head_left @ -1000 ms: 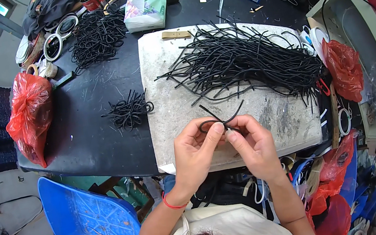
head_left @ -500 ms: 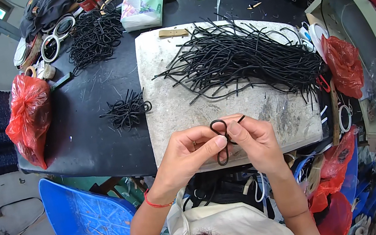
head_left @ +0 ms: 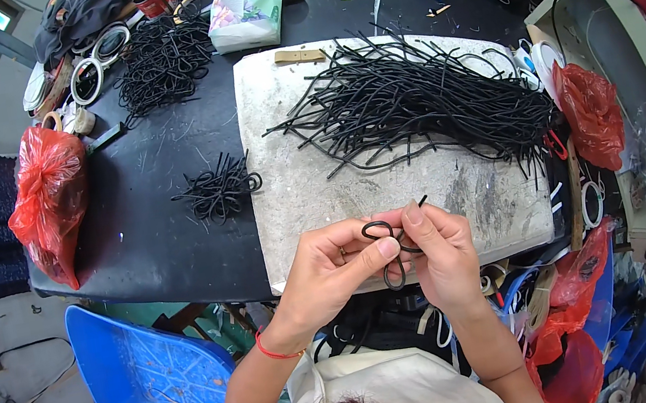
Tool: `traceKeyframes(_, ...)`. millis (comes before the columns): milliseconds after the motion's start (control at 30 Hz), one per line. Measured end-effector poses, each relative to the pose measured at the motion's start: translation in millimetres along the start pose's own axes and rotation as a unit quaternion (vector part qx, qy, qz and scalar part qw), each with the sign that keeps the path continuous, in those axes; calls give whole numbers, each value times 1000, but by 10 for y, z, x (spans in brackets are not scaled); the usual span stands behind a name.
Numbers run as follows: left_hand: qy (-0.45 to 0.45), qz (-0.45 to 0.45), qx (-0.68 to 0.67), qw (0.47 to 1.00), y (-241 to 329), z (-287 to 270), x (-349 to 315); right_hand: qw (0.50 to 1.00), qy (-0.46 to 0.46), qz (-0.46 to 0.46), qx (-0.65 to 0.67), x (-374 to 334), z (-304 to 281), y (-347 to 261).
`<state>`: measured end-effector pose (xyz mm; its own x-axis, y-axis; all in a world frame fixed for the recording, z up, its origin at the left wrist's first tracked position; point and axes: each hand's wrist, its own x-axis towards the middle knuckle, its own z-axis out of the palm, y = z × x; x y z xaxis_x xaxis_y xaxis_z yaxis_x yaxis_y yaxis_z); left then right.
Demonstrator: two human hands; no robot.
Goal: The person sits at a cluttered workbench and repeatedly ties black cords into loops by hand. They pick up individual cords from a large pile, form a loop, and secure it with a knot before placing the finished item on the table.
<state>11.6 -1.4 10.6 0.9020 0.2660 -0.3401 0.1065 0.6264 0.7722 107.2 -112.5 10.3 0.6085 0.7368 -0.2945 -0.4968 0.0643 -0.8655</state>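
Note:
A thin black cord (head_left: 395,278) is bent into loops between my two hands, over the near edge of the pale board (head_left: 290,207). My left hand (head_left: 343,259) pinches it between thumb and fingers, with one loop standing above the thumb and another hanging below. My right hand (head_left: 439,246) grips the same cord close by, and a short end pokes up past its fingertips. Beyond my hands a large bundle of cut black cords (head_left: 426,103) lies across the board. To the left, a small heap of looped black cords (head_left: 218,189) rests by the board's edge.
A tangled black cord pile (head_left: 159,62) and a floral tissue pack (head_left: 246,5) are at the back. Red plastic bags stand at the left (head_left: 53,204) and right (head_left: 589,114). A blue plastic chair (head_left: 147,376) is below the table's left side.
Both hands have shifted slightly. The cord's loops have tilted, the lower one now hanging a little further right and down; its free end points up further right.

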Motion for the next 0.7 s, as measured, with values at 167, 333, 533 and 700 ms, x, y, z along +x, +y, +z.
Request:
traceKeyframes(167,60,98,-48,992,-163,28,90,997,46,-61,25,45,115,-22)
traceKeyframes(333,136,179,-156,962,-200,190,182,998,-19,-53,-32,33,-162,15)
traceKeyframes(533,97,153,36,983,-179,116,113,988,11,-66,-136,90,-137,-130)
traceKeyframes(700,95,66,94,989,-95,100,85,980,-25,-88,-179,108,-224,-108)
